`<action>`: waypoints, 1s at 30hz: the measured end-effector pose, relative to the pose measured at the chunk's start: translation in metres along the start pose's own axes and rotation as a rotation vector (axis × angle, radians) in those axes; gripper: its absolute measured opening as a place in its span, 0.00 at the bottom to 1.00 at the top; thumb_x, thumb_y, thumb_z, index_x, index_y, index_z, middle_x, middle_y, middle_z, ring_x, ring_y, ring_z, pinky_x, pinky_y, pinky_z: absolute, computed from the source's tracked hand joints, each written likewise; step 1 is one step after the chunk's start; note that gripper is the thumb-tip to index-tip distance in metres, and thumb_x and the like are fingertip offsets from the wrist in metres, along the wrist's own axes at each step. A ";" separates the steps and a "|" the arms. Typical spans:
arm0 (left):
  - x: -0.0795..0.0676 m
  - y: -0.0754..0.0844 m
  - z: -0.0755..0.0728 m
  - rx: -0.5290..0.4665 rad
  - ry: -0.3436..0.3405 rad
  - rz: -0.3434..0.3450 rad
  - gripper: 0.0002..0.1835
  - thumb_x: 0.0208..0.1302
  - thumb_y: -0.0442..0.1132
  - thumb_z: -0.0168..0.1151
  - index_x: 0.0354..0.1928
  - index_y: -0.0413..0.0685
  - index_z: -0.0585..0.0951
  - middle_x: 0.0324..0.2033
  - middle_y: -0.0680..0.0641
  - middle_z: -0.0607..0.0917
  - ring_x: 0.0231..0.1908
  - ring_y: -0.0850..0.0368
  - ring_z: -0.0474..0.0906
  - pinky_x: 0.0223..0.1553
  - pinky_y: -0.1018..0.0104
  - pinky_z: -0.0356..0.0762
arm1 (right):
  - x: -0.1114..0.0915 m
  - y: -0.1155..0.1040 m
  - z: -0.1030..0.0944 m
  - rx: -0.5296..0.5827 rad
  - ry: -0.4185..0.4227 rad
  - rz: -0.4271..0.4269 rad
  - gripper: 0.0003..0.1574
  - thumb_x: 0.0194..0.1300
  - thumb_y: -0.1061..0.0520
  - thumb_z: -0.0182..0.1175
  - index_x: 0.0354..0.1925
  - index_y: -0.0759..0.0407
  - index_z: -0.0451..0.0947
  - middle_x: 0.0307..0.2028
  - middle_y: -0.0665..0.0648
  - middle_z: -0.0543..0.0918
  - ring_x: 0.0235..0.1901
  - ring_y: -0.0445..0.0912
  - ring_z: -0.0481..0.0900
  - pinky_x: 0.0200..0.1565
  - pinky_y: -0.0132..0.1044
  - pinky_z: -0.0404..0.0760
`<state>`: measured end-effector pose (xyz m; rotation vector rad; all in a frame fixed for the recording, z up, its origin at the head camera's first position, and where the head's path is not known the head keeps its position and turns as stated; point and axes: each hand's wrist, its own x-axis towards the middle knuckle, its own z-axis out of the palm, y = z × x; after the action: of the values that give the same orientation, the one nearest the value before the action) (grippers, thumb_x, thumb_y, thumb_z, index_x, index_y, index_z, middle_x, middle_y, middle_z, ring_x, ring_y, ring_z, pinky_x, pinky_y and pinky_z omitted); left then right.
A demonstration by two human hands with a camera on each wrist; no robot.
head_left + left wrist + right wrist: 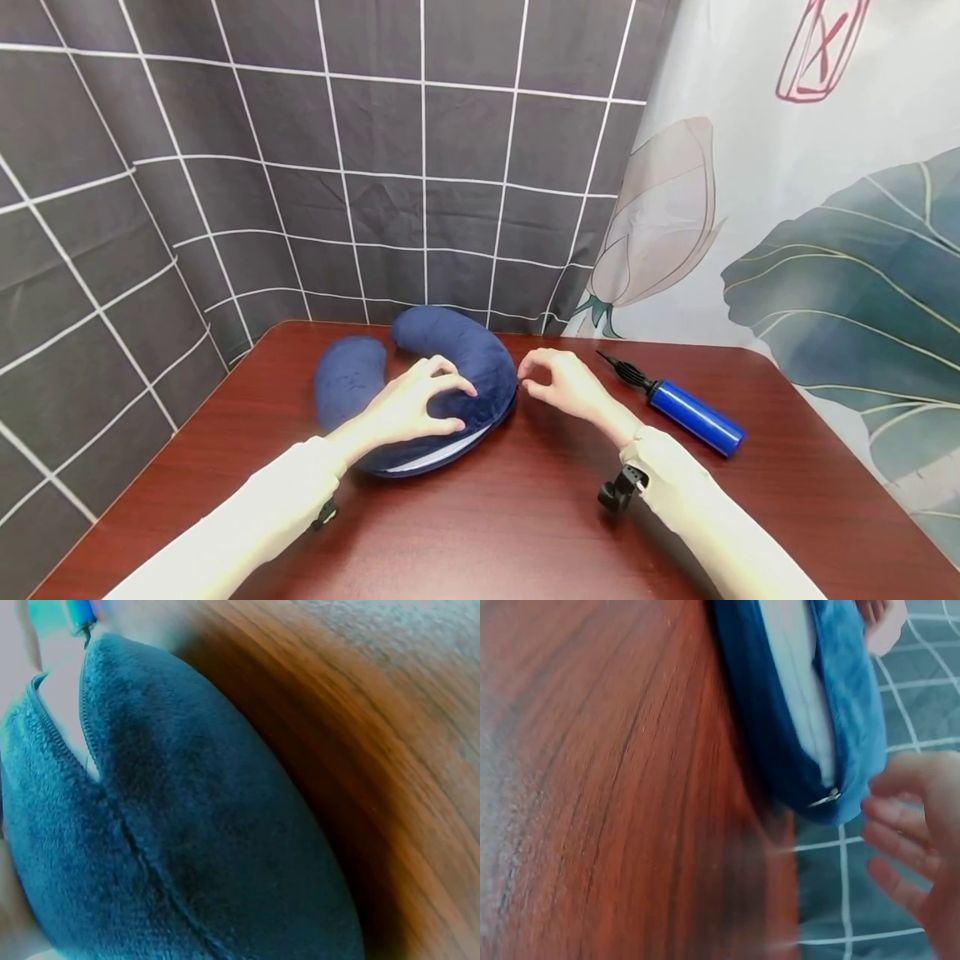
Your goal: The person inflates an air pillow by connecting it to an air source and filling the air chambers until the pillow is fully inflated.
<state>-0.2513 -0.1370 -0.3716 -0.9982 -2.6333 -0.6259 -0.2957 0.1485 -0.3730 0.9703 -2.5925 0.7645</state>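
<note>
A navy plush U-shaped neck pillow [468,346] lies on the table, its two rounded ends pointing away. Along its near right side a zipper gapes, baring a white inner [799,675]; the metal zipper pull [826,798] sits at the right end of that gap. My left hand [412,400] rests over the pillow's middle, thumb and fingers spread apart. Beside the pillow's right edge is my right hand [562,382], fingers loosely bent. The right wrist view shows those fingers [900,825] near the zipper pull, with nothing between them.
A blue hand pump [697,417] with a black nozzle lies on the red-brown wooden table [517,533], to the right of my right hand. Behind the table hangs a dark grey cloth [465,133] with a white grid, beside a white floral curtain [750,167].
</note>
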 end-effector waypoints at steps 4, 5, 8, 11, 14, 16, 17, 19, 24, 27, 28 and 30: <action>0.001 -0.001 0.001 -0.011 -0.014 -0.014 0.21 0.52 0.56 0.73 0.50 0.76 0.81 0.49 0.60 0.75 0.52 0.63 0.71 0.48 0.64 0.78 | 0.003 0.010 0.012 0.100 -0.018 0.166 0.09 0.57 0.61 0.68 0.37 0.54 0.79 0.33 0.52 0.86 0.35 0.43 0.82 0.43 0.40 0.81; 0.001 -0.001 0.001 -0.013 -0.018 -0.018 0.22 0.52 0.56 0.73 0.50 0.77 0.81 0.49 0.60 0.74 0.52 0.63 0.71 0.48 0.64 0.78 | 0.004 0.012 0.015 0.128 -0.030 0.197 0.09 0.57 0.61 0.68 0.37 0.55 0.78 0.32 0.52 0.86 0.34 0.43 0.83 0.43 0.39 0.81; 0.001 0.000 0.002 -0.018 -0.020 -0.024 0.22 0.51 0.57 0.74 0.51 0.77 0.81 0.49 0.60 0.74 0.52 0.63 0.71 0.47 0.65 0.77 | 0.003 0.015 0.025 0.202 -0.038 0.268 0.09 0.56 0.60 0.68 0.37 0.57 0.79 0.32 0.55 0.86 0.33 0.42 0.83 0.41 0.35 0.81; 0.001 0.000 0.003 -0.015 -0.016 -0.024 0.23 0.51 0.57 0.74 0.51 0.78 0.81 0.49 0.60 0.74 0.52 0.64 0.71 0.47 0.65 0.77 | 0.003 0.016 0.031 0.252 -0.011 0.312 0.09 0.56 0.60 0.69 0.36 0.58 0.79 0.33 0.56 0.86 0.33 0.42 0.82 0.41 0.33 0.80; 0.001 -0.001 0.003 -0.013 -0.012 -0.029 0.23 0.50 0.57 0.74 0.50 0.79 0.81 0.49 0.61 0.74 0.52 0.64 0.71 0.47 0.65 0.77 | 0.003 0.016 0.034 0.298 0.018 0.350 0.09 0.57 0.60 0.68 0.37 0.59 0.80 0.33 0.57 0.86 0.33 0.42 0.82 0.39 0.33 0.80; 0.001 -0.001 0.002 -0.015 -0.013 -0.034 0.23 0.50 0.57 0.74 0.50 0.79 0.80 0.49 0.61 0.74 0.52 0.64 0.71 0.47 0.65 0.77 | 0.002 0.015 0.035 0.322 0.027 0.374 0.08 0.57 0.60 0.68 0.37 0.59 0.80 0.33 0.57 0.86 0.32 0.42 0.82 0.37 0.32 0.80; 0.001 -0.001 0.002 -0.016 -0.014 -0.036 0.23 0.50 0.57 0.74 0.50 0.79 0.80 0.49 0.61 0.74 0.52 0.64 0.71 0.47 0.65 0.77 | 0.002 0.015 0.036 0.326 0.034 0.378 0.08 0.57 0.61 0.67 0.36 0.59 0.80 0.33 0.57 0.86 0.31 0.42 0.82 0.36 0.32 0.79; 0.001 -0.001 0.003 -0.020 -0.017 -0.040 0.23 0.50 0.58 0.74 0.50 0.79 0.80 0.49 0.61 0.74 0.52 0.64 0.71 0.47 0.65 0.77 | 0.001 0.014 0.036 0.318 0.047 0.379 0.06 0.56 0.61 0.67 0.35 0.58 0.80 0.31 0.57 0.86 0.30 0.41 0.81 0.34 0.30 0.78; 0.001 -0.001 0.002 -0.023 -0.014 -0.045 0.23 0.50 0.57 0.74 0.50 0.79 0.81 0.48 0.62 0.74 0.52 0.64 0.71 0.47 0.65 0.77 | 0.000 0.014 0.035 0.246 0.066 0.343 0.03 0.55 0.62 0.66 0.31 0.57 0.81 0.28 0.54 0.85 0.29 0.40 0.80 0.36 0.28 0.77; 0.001 0.000 0.002 -0.024 -0.014 -0.048 0.22 0.49 0.57 0.74 0.49 0.79 0.81 0.48 0.62 0.74 0.52 0.65 0.71 0.47 0.65 0.77 | 0.000 0.013 0.034 0.227 0.064 0.339 0.03 0.54 0.62 0.65 0.30 0.56 0.81 0.27 0.53 0.84 0.28 0.40 0.78 0.36 0.28 0.76; 0.002 0.001 0.002 -0.027 -0.014 -0.049 0.22 0.49 0.57 0.75 0.49 0.79 0.81 0.48 0.62 0.74 0.52 0.64 0.71 0.47 0.65 0.77 | 0.000 0.013 0.033 0.223 0.060 0.334 0.03 0.53 0.63 0.65 0.30 0.57 0.81 0.26 0.52 0.83 0.28 0.40 0.77 0.35 0.28 0.75; 0.002 0.001 0.001 -0.032 -0.016 -0.054 0.22 0.49 0.57 0.75 0.49 0.79 0.81 0.48 0.62 0.74 0.52 0.64 0.71 0.47 0.65 0.77 | -0.002 0.012 0.032 0.222 0.052 0.322 0.03 0.52 0.63 0.64 0.29 0.57 0.81 0.25 0.52 0.82 0.27 0.40 0.76 0.34 0.28 0.75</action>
<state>-0.2520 -0.1343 -0.3715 -0.9471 -2.6807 -0.6767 -0.3045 0.1390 -0.4047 0.5795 -2.6931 1.1621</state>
